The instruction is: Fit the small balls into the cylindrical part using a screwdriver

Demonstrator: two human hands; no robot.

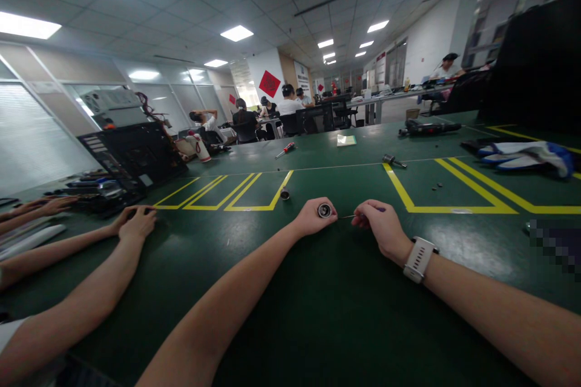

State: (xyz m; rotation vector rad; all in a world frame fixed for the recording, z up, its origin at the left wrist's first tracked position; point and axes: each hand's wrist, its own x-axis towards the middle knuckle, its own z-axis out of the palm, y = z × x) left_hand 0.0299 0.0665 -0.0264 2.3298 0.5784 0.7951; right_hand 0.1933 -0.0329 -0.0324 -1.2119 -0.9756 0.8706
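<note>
My left hand is closed around a round metal part, whose open ring-shaped end faces up. Just to its right, my right hand pinches a thin screwdriver; its slim shaft points left toward the metal part. Whether the tip touches the part is too small to tell. A small dark metal cylinder stands on the green table, up and left of my left hand. Beyond my right hand lies a metal shaft-like part.
A red screwdriver, a pale note pad, a black power tool and blue-white gloves lie farther back. At the left, another person's hands rest near a black computer case. Yellow tape marks the table.
</note>
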